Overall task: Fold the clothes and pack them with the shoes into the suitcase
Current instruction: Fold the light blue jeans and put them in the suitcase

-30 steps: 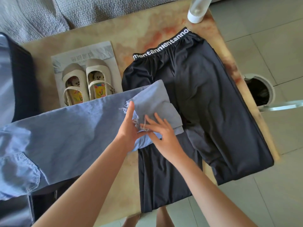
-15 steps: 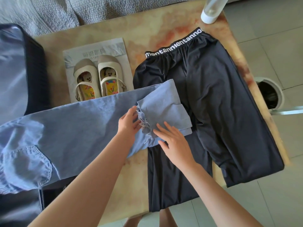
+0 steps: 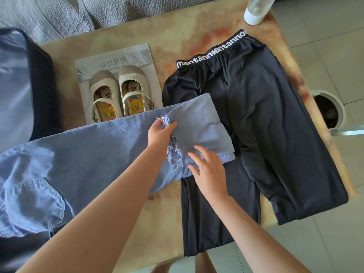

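White letters on the waistband [image 3: 211, 50] of the black trousers [image 3: 275, 125] read roughly "mentannientanno"; print on the sheet [image 3: 118, 56] is illegible

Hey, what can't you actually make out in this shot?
Head view:
Suitcase: mostly cut off by the left edge.
Blue jeans: waist runs past the left edge.
Shoes: heels hidden under the jeans.
Bottle: top cut off by the upper edge.

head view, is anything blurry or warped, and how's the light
Head view: sharp on the blue denim and black trousers; bright, even daylight with a soft sheen on the trousers; wide-angle bend bows the table edges; the bottle is cut off at the top.
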Available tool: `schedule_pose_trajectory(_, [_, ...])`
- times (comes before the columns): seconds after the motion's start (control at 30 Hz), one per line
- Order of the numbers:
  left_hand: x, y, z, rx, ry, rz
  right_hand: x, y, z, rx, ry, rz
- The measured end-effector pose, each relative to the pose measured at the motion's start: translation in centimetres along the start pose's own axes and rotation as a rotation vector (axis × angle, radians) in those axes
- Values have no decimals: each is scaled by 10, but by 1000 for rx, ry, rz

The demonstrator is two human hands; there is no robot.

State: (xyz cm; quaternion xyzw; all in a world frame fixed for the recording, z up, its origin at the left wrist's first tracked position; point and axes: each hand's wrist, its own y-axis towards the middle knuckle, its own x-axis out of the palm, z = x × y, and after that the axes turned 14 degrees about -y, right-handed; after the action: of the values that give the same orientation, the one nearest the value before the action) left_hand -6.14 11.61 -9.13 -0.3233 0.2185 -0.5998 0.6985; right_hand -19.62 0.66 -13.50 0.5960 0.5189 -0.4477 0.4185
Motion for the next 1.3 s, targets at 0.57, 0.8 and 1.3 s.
schedule_pose_trajectory(0.57, [-4, 9, 12, 67, 193, 23, 3, 6, 7, 5, -59, 128])
schedule_pose_trajectory(0.8, [-3, 6, 12, 68, 203, 27, 7, 6, 28, -69, -133, 104])
schedule_pose_trajectory(1.3, [-11, 17, 12, 99, 263, 145, -11, -15, 41, -93, -62, 268])
